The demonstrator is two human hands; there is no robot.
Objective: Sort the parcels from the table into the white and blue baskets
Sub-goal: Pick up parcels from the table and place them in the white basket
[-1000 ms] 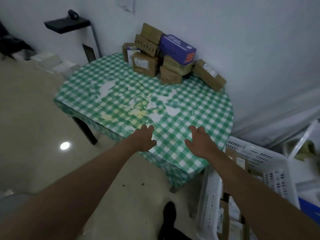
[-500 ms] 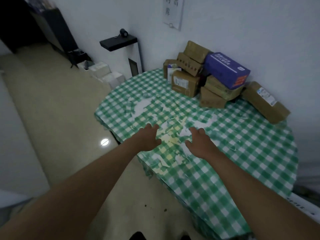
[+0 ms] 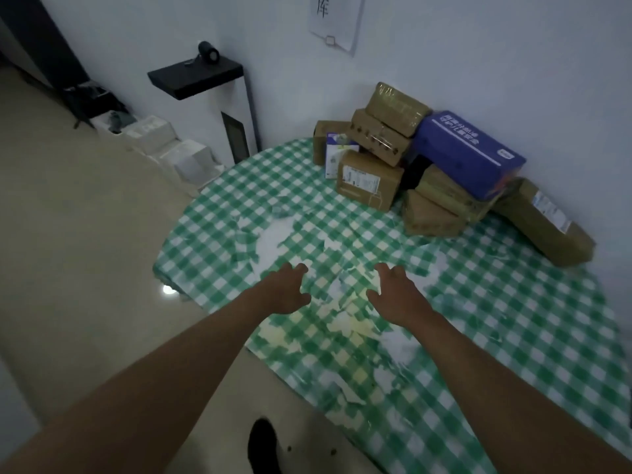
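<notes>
From the head camera, both arms stretch forward over the near half of the round table (image 3: 513,336), which wears a worn green-and-white checked cloth. The left hand (image 3: 285,290) sits just left of the frame's centre and the right hand (image 3: 396,295) just right of it. Both are empty, fingers loosely spread and relaxed, held above the cloth; whether they touch it cannot be told.

The step in hand looks like the reach for the next parcel: nothing is gripped, and the hands point toward the pile of parcels (image 3: 427,159) in the upper right of the frame, well apart from the fingertips. The next move probably calls for leaning further across the table and choosing a parcel that can come away without bringing the stack down; the labelled brown box (image 3: 367,181) at the pile's front left stands free on the cloth and seems the easiest pick.

The pile sits against the wall at the table's far edge. It is mostly brown cardboard boxes, some wrapped in glossy tape, stacked unevenly and tilted. A long blue box (image 3: 468,152) lies slanted across the top right, and a larger brown parcel (image 3: 543,222) with a white label leans at the far right. Neither basket shows in this frame.
</notes>
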